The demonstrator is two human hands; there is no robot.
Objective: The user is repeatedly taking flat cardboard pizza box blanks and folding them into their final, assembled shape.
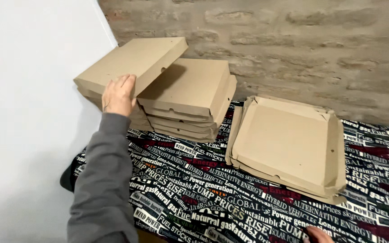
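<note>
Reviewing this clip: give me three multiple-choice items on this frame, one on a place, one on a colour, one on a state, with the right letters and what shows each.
1. Where does the left hand rest?
A. on the closed box atop the left stack
B. on the open trays
C. flat on the cloth

2. What colour are the boxes?
A. white
B. plain brown
C. red

3. How does the top box of the left stack sit?
A. level and squared
B. tilted, its right end over the neighbouring stack
C. standing on edge

Answers:
1 A, the fingers lie on that box's near edge.
2 B, all show bare brown cardboard, the open trays too.
3 B, its right end rises above the second stack.
</note>
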